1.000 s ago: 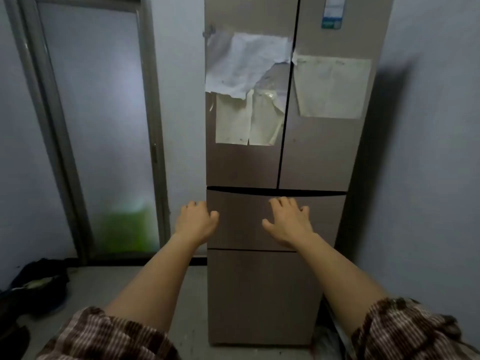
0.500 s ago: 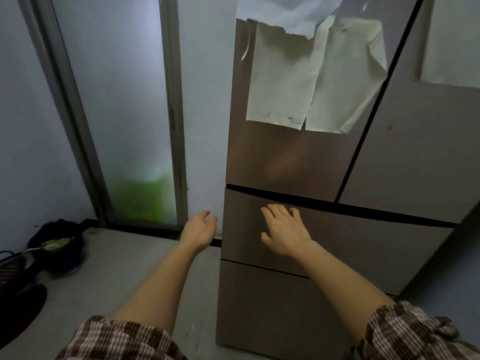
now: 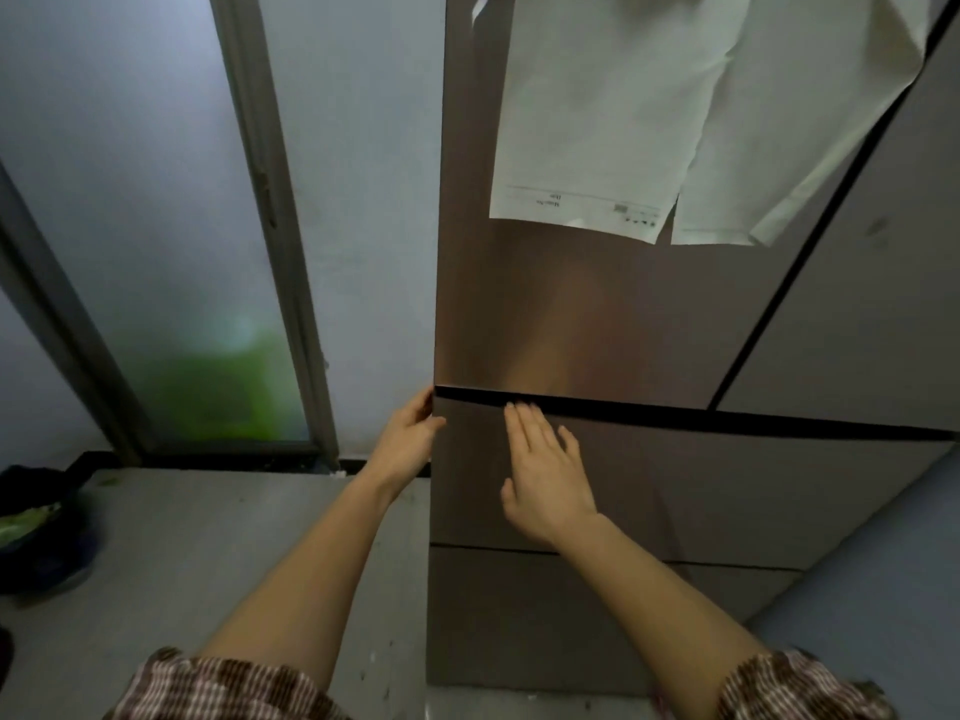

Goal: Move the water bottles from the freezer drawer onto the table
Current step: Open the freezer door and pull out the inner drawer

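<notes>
A brown fridge fills the right of the view. Its upper freezer drawer (image 3: 701, 485) is closed, with a dark gap along its top edge. My left hand (image 3: 408, 439) holds the drawer's top left corner, thumb on the front face and fingers round the side. My right hand (image 3: 545, 475) lies flat on the drawer front with straight fingers, the fingertips reaching the dark gap. No water bottles and no table are in view.
A second drawer (image 3: 519, 615) sits below, also closed. Paper sheets (image 3: 597, 122) hang on the upper door. A frosted glass door (image 3: 156, 226) stands to the left. A dark bowl with greens (image 3: 36, 532) lies on the grey floor at far left.
I have come closer to the fridge. My left hand moved right onto the drawer's left corner, and my right hand slid up until its fingertips met the gap.
</notes>
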`<state>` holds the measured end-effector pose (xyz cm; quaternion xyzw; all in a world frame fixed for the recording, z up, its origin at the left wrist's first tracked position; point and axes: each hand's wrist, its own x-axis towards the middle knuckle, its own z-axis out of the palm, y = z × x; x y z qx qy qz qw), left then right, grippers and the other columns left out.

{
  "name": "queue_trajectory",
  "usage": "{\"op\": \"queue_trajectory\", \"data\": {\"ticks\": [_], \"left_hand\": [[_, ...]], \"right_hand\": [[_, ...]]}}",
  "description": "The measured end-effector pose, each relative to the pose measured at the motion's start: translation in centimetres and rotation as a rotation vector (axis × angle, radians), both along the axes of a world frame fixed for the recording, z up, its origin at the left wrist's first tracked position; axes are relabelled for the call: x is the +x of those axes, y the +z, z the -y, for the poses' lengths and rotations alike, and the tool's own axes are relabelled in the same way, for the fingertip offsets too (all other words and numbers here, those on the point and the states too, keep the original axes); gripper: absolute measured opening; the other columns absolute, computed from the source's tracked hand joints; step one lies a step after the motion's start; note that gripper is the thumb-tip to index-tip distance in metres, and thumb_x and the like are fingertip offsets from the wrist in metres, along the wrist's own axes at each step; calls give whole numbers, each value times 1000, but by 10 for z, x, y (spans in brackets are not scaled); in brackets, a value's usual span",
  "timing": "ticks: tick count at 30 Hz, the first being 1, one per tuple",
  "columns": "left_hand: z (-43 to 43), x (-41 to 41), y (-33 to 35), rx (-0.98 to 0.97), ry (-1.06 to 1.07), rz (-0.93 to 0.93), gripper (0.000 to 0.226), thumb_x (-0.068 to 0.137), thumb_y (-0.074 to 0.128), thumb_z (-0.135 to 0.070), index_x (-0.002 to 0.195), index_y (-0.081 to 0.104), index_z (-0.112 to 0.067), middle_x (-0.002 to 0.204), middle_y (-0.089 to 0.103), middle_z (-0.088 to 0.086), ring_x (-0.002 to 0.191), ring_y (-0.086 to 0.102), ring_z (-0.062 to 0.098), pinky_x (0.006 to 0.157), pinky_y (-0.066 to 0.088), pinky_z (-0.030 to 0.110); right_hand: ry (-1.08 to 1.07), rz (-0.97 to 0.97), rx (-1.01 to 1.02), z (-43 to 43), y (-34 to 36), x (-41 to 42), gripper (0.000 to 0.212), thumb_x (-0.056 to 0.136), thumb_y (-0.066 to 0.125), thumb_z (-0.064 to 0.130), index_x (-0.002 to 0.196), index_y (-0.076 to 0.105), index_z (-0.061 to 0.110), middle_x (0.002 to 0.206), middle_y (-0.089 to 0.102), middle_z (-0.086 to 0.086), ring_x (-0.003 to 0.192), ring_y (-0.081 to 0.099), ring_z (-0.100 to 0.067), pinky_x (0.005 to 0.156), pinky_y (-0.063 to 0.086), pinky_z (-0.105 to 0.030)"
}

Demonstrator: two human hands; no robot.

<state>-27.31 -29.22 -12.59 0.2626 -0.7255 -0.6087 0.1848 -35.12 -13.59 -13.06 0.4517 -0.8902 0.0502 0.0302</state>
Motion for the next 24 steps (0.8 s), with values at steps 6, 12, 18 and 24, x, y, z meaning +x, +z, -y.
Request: {"op": "queue_trajectory", "data": {"ticks": [6, 12, 18, 24], "left_hand": [[-2, 17, 7, -93, -11, -32, 24, 93, 59, -16, 112, 58, -31, 95, 62, -21, 83, 60, -14, 66, 42, 1], [-26, 77, 4, -217, -80, 2, 17, 83, 68, -39, 91, 76, -27, 95, 73, -13, 91, 66, -5, 79, 48, 12], [-76, 112, 16, -195, -283, 19, 11, 75, 78, -26, 66, 72, -21, 131, 53, -20, 119, 49, -10, 96, 39, 20], [-171, 126, 29, -48, -431, -10, 35, 68, 80, 0, 94, 61, -13, 87, 72, -7, 83, 68, 6, 67, 53, 16]], "right_hand": [[22, 7, -77, -6, 4, 2, 82, 85, 54, 16, 151, 5, 14, 159, 10, -1, 146, 8, -17, 115, 13, -40], [97, 149, -398, -62, 6, 37, 46, 92, 49, 29, 137, 47, 16, 136, 51, 0, 128, 42, -15, 105, 28, -28], [-58, 167, -695, -115, 19, 70, 16, 87, 63, 27, 99, 61, 16, 87, 60, 3, 83, 57, -18, 74, 49, -37], [-78, 131, -571, -199, 35, 77, 23, 89, 59, 27, 105, 72, 17, 106, 67, 3, 104, 54, -17, 90, 42, -35]]}}
